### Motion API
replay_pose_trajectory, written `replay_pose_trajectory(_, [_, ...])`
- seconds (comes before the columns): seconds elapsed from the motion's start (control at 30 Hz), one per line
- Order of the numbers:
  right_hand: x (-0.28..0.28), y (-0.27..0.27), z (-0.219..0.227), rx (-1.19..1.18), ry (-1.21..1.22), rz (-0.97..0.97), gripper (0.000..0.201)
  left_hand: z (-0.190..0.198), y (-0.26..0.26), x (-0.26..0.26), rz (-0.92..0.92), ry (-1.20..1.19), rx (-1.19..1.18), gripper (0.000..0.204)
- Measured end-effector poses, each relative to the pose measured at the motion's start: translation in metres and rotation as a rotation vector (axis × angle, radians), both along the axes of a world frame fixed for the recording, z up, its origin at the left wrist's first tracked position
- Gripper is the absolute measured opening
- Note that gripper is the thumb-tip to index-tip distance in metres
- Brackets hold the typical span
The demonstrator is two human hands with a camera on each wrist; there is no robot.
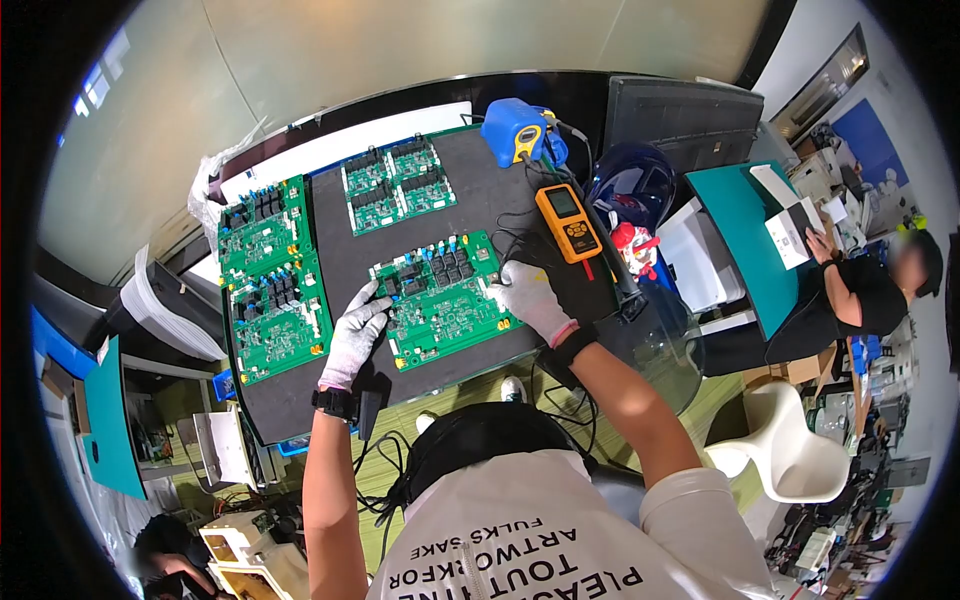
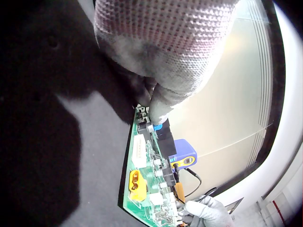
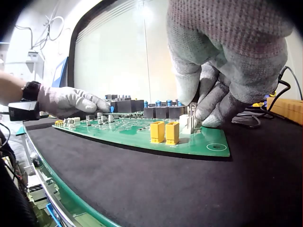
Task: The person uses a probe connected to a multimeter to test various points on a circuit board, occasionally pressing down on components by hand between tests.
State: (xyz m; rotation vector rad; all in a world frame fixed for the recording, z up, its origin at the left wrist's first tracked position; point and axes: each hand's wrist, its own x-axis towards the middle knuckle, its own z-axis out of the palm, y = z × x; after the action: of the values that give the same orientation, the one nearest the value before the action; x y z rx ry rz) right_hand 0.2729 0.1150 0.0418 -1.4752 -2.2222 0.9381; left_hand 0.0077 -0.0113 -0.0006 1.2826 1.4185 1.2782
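Observation:
A large green circuit board (image 1: 445, 318) lies on the dark mat in front of me, carrying black relays (image 1: 450, 266), small blue parts and yellow connectors (image 3: 164, 133). My gloved left hand (image 1: 358, 335) is at its left edge; in the left wrist view the thumb and a finger close on the board's end beside the black parts. Across the board, my gloved right hand (image 1: 535, 298) is at the right edge. The right wrist view shows its fingertips pinching a pale upright connector (image 3: 190, 122) with metal prongs, close to the board's corner hole.
Two similar boards (image 1: 276, 318) lie at the left, and a panel of smaller boards (image 1: 398, 185) at the back. A blue-and-yellow soldering station (image 1: 513, 130) and an orange meter (image 1: 567, 222) with cables stand right. Another person (image 1: 850, 290) sits at a green-topped table (image 1: 735, 240).

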Motion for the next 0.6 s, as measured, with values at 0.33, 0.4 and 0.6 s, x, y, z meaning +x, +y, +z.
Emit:
replay_pose_trajectory(0.33, [0.0027,-0.0005,0.0017,-0.022,0.011,-0.029,0.029,0.0,-0.0004,0.0006,0.006,0.003,0.012,0.025])
replay_pose_trajectory(0.4, [0.004,0.0002,0.0019,-0.049,0.014,-0.058,0.03,0.0023,-0.0005,0.0017,0.006,-0.01,0.006,0.025])
replay_pose_trajectory(0.6, [0.0056,0.0013,-0.0006,-0.012,-0.003,-0.028,0.031,0.0029,0.0,0.0014,0.011,0.011,-0.008,0.025])
